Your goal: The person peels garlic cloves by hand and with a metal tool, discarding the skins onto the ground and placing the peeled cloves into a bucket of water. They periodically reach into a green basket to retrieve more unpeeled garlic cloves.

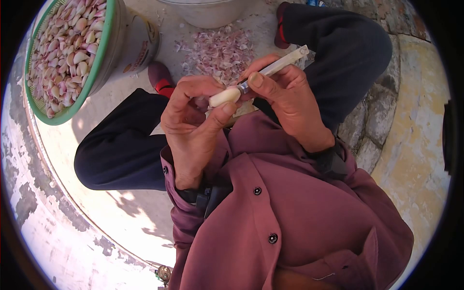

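Between the thumb and fingers of my left hand [193, 123] is a pale, peeled-looking garlic clove [224, 97]. My right hand [289, 99] grips a small knife [285, 63] by its light, flat handle, with the thumb resting along it. The short metal blade meets the right end of the clove, and its tip is hidden there. Both hands are close together in front of my chest, above my lap.
A green-rimmed basket [72, 108] full of unpeeled cloves stands on a bucket [140, 48] at upper left. Pinkish garlic skins [217, 50] lie in a heap on the ground between my feet. Beyond them is a pale tub [208, 12]. A stone wall edge [377, 116] runs along the right.
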Tool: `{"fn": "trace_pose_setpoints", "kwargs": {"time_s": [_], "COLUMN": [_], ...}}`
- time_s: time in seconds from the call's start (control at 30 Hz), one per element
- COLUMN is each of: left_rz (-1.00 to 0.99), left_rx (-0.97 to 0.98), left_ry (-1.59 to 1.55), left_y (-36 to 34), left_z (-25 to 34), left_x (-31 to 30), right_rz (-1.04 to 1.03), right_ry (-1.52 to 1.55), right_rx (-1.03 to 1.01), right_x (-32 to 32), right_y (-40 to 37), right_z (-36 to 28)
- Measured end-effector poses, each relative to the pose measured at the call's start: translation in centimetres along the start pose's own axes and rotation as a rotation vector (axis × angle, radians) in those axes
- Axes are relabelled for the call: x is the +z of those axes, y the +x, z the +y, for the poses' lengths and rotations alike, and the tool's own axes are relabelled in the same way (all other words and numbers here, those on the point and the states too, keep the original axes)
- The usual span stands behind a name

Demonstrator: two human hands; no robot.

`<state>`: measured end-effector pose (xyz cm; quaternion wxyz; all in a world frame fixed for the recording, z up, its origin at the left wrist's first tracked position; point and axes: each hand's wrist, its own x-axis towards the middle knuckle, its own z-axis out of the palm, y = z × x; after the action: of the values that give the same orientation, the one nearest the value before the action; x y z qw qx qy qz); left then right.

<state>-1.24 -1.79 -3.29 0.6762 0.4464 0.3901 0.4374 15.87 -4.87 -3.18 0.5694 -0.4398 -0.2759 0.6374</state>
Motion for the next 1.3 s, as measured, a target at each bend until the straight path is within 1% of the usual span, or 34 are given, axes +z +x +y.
{"fn": "trace_pose_setpoints", "kwargs": {"time_s": [0.07,0.1,0.13,0.17,0.2,0.23,0.27,0.3,0.37,0.4,0.47,0.5,0.57,0.6,0.67,0.7,0.77,0.8,0.87,0.9,0.97,1.03,1.1,1.13,1.17,1.23,1.27,1.3], "left_rz": [-0.037,-0.056,-0.075,-0.074,-0.094,-0.116,-0.007,-0.009,0.013,0.013,-0.009,-0.009,0.071,0.074,0.053,0.053,0.044,0.046,0.046,0.044,-0.028,-0.025,-0.025,0.021,0.067,0.034,-0.001,-0.001], "left_rx": [0.015,-0.009,-0.036,-0.036,-0.076,-0.117,-0.133,-0.133,-0.163,-0.163,-0.104,-0.105,-0.067,-0.066,-0.108,-0.109,-0.185,-0.187,-0.177,-0.180,-0.252,-0.283,-0.320,-0.319,-0.318,-0.313,-0.308,-0.307], "left_ry": [-0.029,-0.106,-0.183,-0.184,-0.351,-0.518,-0.468,-0.467,-0.458,-0.459,-0.377,-0.375,-0.163,-0.162,-0.033,-0.033,-0.013,-0.012,-0.018,-0.018,-0.344,-0.380,-0.416,-0.430,-0.444,-0.427,-0.409,-0.408], "left_y": [0.2,0.3,0.3,0.2,0.2,0.1,-0.1,0.1,0.6,0.6,0.4,0.3,0.2,0.2,0.2,0.2,0.2,0.2,0.2,0.2,0.3,0.4,0.2,0.1,0.1,0.0,0.0,0.0], "left_z": [-0.1,-0.1,-0.1,-0.5,-0.9,-1.1,-1.3,-1.2,-1.2,-1.2,-1.1,-0.9,-0.3,0.0,0.3,0.3,0.2,0.3,0.4,0.4,0.2,-0.4,-0.5,-0.2,0.0,0.2,0.3,0.3], "left_x": [-0.2,-0.2,-0.3,-0.4,-0.5,-0.5,0.1,0.1,0.0,0.0,0.0,0.2,0.9,0.9,0.9,0.9,0.8,0.9,1.0,0.9,0.3,-1.1,-1.4,-1.3,-1.3,-1.4,-1.4,-1.5], "right_rz": [-0.005,-0.004,-0.012,-0.021,-0.023,-0.029,-0.034,-0.034,0.014,0.014,0.015,0.016,-0.021,-0.024,0.028,0.029,0.028,0.028,0.039,0.043,0.090,0.078,0.095,0.005,0.005,-0.130,-0.132,-0.012], "right_ry": [0.294,0.293,0.354,0.415,0.415,0.452,0.489,0.489,0.131,0.130,-0.055,-0.053,-0.181,-0.180,-0.140,-0.140,-0.009,-0.007,-0.161,-0.160,-0.036,-0.036,0.139,0.224,0.223,0.496,0.497,-0.061], "right_rx": [0.243,0.244,0.302,0.359,0.359,0.343,0.326,0.324,0.040,0.040,-0.051,-0.051,-0.149,-0.148,-0.179,-0.178,-0.011,-0.009,-0.095,-0.094,-0.131,-0.154,-0.129,-0.114,-0.115,-0.027,-0.028,0.011], "right_x": [0.2,0.1,0.0,0.0,0.0,0.0,0.0,0.0,0.0,0.0,-0.1,-0.1,0.0,0.2,0.4,0.4,0.2,0.0,-0.6,-0.9,-1.8,-2.4,-2.8,-3.4,-4.2,-5.7,-6.2,-6.0], "right_y": [-0.1,-0.2,-0.3,-0.4,-0.3,-0.3,-0.2,-0.1,0.2,0.2,0.1,0.1,0.2,0.2,0.3,0.3,0.3,0.3,0.5,0.7,1.5,1.9,1.9,2.1,2.2,2.3,2.7,3.3], "right_z": [0.0,0.0,0.1,0.1,0.2,0.4,0.6,0.6,0.7,0.5,0.1,0.3,0.8,1.0,1.3,1.2,0.8,0.6,0.5,0.4,0.3,-0.2,-1.3,-1.5,-1.4,-0.2,0.9,1.6]}}
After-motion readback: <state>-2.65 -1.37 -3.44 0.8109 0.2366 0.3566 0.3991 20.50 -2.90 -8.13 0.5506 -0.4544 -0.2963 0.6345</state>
